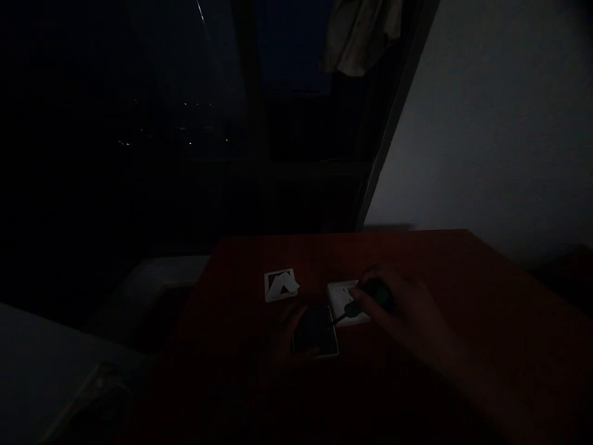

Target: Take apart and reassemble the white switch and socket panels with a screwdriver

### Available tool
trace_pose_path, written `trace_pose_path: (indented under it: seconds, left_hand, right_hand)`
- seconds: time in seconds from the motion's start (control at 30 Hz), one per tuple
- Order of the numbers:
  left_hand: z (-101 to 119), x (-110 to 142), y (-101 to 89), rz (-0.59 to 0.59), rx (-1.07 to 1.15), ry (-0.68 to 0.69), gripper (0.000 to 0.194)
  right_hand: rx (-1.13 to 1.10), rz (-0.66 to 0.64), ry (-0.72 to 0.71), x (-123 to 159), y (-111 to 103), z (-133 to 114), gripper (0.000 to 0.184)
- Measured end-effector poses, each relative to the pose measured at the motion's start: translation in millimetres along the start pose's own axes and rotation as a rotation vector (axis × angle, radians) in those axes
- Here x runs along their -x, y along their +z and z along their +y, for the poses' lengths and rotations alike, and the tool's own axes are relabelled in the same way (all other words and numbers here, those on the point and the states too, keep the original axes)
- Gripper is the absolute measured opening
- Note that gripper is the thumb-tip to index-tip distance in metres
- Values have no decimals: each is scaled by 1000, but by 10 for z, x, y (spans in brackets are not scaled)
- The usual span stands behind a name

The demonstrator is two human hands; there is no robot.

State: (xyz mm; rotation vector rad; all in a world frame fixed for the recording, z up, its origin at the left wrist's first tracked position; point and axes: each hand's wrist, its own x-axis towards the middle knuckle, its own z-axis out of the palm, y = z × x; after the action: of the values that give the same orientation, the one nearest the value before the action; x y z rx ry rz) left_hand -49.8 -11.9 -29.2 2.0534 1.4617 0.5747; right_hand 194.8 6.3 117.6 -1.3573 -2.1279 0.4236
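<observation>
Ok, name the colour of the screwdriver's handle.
The handle is dark green, as far as the dim light shows; best seen in the head view.

The socket plate [338, 298] and screwdriver handle [380, 293] look plastic; the tabletop [430, 256], smooth wood; the wall [486, 136], matt.

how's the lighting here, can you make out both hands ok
Head view: very underexposed; the right hand and white socket show faintly, while the left hand nearly sinks into shadow; head view, background: dim grey wall, tiny bright lights against black.
</observation>
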Motion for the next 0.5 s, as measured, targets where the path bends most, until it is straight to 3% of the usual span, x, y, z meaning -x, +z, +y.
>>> trace_pose_path:
  seconds: [0.2,0.33,0.5]
  left_hand:
    - [-19,-3,-7,27,-45,17,72]
    - [-3,-23,-15,24,-49,9,72]
    - [45,-37,-33,26,-34,-14,70]
  right_hand:
    - [550,-18,96,-138,-33,-189,54]
    - [583,-64,59,-271,-10,-292,49]
    - [470,-170,-44,-411,-77,-309,29]
